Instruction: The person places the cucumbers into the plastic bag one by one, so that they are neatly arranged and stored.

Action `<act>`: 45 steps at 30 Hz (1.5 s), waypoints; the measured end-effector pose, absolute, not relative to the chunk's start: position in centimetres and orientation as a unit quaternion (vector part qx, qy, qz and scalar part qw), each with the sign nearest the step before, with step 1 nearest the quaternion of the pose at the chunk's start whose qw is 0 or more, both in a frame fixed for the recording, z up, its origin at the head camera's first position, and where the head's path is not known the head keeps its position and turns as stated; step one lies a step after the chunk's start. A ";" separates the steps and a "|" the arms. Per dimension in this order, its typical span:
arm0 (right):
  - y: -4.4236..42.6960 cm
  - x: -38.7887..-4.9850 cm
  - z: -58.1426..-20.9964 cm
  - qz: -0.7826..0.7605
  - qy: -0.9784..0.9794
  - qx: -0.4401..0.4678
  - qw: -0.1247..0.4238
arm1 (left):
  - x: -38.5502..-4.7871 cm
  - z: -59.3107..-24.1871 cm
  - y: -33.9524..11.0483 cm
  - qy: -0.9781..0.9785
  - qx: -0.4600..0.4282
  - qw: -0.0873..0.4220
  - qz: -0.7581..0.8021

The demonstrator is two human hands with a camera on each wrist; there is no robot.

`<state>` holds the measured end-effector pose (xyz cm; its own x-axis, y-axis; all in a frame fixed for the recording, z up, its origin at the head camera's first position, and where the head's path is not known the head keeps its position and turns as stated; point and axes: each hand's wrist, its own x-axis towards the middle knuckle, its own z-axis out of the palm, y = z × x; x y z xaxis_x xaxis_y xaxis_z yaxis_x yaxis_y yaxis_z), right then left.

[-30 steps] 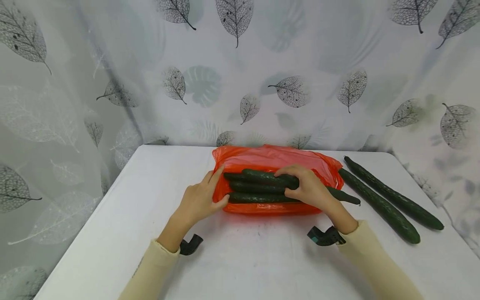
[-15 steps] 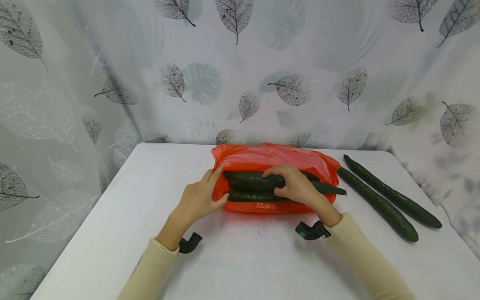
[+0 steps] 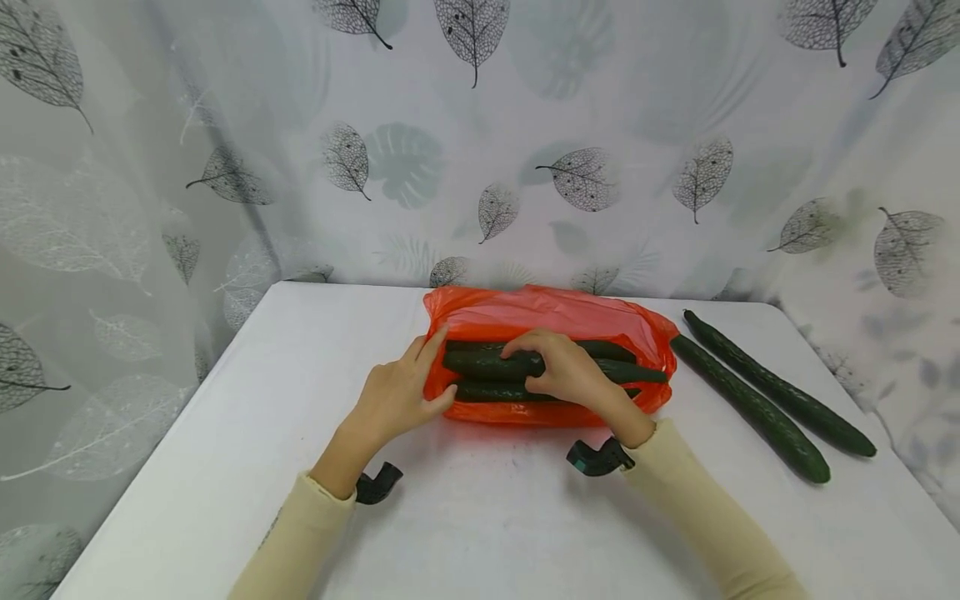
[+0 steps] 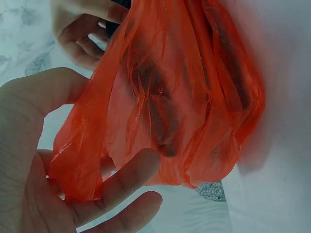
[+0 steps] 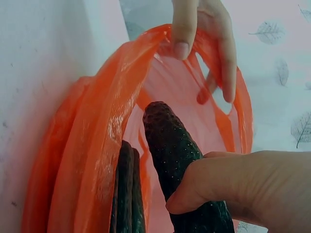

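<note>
Cucumber in your grip [image 5: 170,143]: dark green and bumpy, lying lengthwise across the bag's mouth, its blunt end pointing leftward into the opening and its thin end showing beyond your wrist, near the bag's right edge.
Your right hand [image 3: 562,367]: curled over that cucumber and gripping it, thumb on the side nearer you, fingers on the far side.
Your left hand [image 3: 401,398]: spread wide at the bag's left end, thumb and fingers well apart, with film lying against and between them; you cannot tell from these views whether any of it is pinched.
Red bag [image 3: 540,310]: thin and crinkled, on its side, mouth facing up and toward you, the far flap standing behind the cucumbers.
Front cucumber [image 3: 498,391]: inside the bag, on your side of the gripped one.
Back cucumber [image 3: 603,350]: also inside, beyond the gripped one, partly hidden by your right hand.
Left loose cucumber [image 3: 750,410]: outside, to your right, slanting away until its far end meets or nearly meets the bag.
Right loose cucumber [image 3: 780,388]: just beside it, at much the same slant.
Desk [image 3: 480,525]: white, reaching from beneath your forearms to the backdrop.
Backdrop [image 3: 637,83]: pale cloth printed with grey leaves.
</note>
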<state>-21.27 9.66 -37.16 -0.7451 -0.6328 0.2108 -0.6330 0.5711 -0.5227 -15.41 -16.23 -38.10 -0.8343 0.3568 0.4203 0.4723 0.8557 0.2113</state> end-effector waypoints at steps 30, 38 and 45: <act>7.4 -26.5 -37.4 0.300 -0.867 0.389 -0.089 | -15.4 -37.9 -16.7 -0.951 -0.208 0.178 -0.145; 8.1 -28.3 -37.7 0.342 -0.844 0.401 -0.101 | -15.6 -37.6 -16.5 -0.946 -0.219 0.189 -0.147; 8.9 -28.3 -38.0 0.316 -0.858 0.388 -0.115 | -15.5 -37.7 -16.4 -0.945 -0.217 0.191 -0.149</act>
<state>-28.34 8.89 -38.03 -0.6720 -0.7390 0.0489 -0.5942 0.4986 -0.6311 -15.46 -16.41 -37.67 -0.8321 0.3542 0.4268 0.4681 0.8612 0.1980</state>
